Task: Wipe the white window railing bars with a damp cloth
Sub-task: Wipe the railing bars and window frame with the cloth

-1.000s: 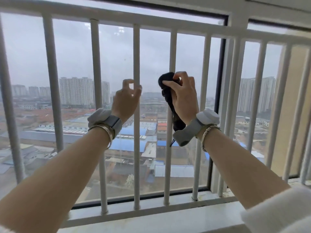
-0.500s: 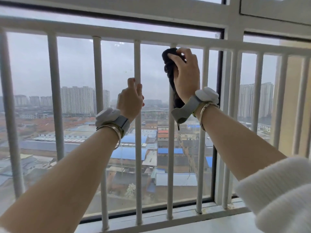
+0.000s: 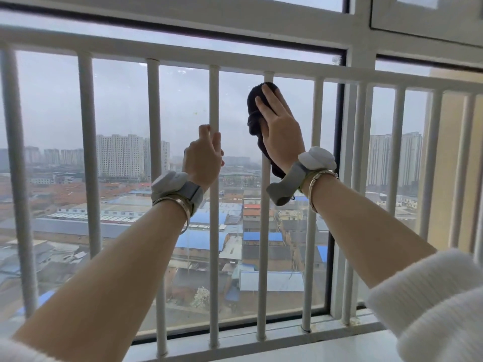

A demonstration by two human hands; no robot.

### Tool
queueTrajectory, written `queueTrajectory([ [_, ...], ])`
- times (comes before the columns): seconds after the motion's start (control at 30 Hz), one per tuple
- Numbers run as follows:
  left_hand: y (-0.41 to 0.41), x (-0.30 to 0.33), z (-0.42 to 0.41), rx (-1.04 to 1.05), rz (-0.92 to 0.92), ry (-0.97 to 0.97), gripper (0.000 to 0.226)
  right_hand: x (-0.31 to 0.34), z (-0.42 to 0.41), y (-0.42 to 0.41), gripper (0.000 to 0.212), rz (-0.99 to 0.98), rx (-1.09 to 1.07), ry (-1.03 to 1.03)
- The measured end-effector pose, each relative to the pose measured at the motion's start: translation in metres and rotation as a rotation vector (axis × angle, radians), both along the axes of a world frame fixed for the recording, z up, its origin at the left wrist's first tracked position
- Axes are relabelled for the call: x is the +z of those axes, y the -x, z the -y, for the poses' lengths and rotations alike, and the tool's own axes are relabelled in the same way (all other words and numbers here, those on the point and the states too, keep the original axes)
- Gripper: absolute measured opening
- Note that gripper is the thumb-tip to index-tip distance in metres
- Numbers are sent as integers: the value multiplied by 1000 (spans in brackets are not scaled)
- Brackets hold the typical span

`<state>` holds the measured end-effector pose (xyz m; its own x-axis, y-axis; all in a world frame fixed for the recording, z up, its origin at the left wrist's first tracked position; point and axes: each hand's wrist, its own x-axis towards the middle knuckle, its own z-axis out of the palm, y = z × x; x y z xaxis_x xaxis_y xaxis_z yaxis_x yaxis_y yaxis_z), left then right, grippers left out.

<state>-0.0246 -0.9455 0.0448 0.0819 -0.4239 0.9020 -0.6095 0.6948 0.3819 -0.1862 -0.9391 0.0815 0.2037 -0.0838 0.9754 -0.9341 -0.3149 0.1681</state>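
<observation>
Mid-wipe: right hand (image 3: 281, 131), fingers flat, presses cloth (image 3: 254, 113) on bar (image 3: 262, 244) near top; left hand (image 3: 205, 156) grips next bar (image 3: 213, 100). Next: wipe down w/ steady pressure.

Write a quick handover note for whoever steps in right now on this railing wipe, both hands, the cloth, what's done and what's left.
Left hand: grips the bar just left of the one being wiped, for steadying.
Right hand: presses the dark cloth against the wiped bar, fingers fairly straight over it.
Cloth sits near that bar's top end, just under the top rail.
Done: cannot tell from this view which bars are already clean.
Left: probably run the cloth down this bar's lower length, then the bars to the right and any unwiped ones to the left.
</observation>
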Motion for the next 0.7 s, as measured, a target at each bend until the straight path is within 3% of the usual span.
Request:
queueTrajectory([
  [0.33,-1,-67,9,-251,-158,39,35,-95,-13,8,34,-60,45,-44],
  [0.7,-11,-153,5,-309,-112,-9,53,-220,-21,8,32,-50,55,-102],
])
